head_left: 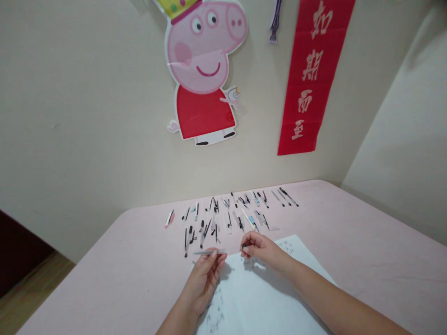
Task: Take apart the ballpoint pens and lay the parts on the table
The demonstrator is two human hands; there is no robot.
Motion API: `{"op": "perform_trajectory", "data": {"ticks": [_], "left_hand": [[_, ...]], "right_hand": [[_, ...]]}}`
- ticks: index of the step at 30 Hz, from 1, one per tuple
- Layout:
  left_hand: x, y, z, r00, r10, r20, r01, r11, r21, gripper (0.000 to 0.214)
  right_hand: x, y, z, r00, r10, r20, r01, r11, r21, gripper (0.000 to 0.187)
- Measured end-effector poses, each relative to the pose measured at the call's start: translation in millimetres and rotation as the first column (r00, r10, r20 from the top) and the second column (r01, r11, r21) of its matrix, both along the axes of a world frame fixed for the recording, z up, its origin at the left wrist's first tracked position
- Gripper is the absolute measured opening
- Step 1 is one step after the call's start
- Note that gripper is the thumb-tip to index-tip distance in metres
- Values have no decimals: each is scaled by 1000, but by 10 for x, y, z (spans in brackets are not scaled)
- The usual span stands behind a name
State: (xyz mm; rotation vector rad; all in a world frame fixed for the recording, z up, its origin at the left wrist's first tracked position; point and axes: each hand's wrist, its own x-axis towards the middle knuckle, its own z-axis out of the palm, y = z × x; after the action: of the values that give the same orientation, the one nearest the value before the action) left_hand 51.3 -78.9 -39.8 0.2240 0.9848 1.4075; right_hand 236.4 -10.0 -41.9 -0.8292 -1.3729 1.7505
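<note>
My left hand (206,279) holds a slim, translucent grey pen barrel (200,253) nearly level between thumb and fingers, over the top edge of a white sheet of paper (272,302). To its right, my right hand (263,251) pinches a small dark piece (244,246), mostly covered by the fingers; its kind cannot be made out. A gap separates the two hands. Beyond them lie pens and pen parts in loose rows, among them a black pen (186,242) and a white-and-blue pen (251,221).
The pink-covered table (139,260) meets the wall at the back. Several more pens (289,197) lie at the far right of the rows. Handwriting marks the paper's left and upper parts. A pig cutout (206,109) and a red banner (307,93) hang on the wall.
</note>
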Motion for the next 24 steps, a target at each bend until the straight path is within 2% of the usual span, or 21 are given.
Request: {"op": "perform_trajectory", "data": {"ticks": [5, 9, 14, 24], "left_hand": [[2, 1, 13, 1000, -3, 4, 3, 1000, 7, 12], [0, 8, 12, 1000, -5, 2, 5, 1000, 6, 13], [-4, 11, 6, 1000, -6, 0, 6, 1000, 4, 15], [-22, 9, -64, 999, -44, 7, 43, 997, 71, 12]], "right_hand": [[-108, -14, -59, 994, -71, 85, 70, 997, 22, 27], [-203, -63, -19, 987, -101, 126, 96, 994, 43, 24], [-295, -121, 9, 983, -127, 133, 127, 992, 7, 25], [-342, -229, -63, 976, -189, 107, 190, 982, -3, 33]]}}
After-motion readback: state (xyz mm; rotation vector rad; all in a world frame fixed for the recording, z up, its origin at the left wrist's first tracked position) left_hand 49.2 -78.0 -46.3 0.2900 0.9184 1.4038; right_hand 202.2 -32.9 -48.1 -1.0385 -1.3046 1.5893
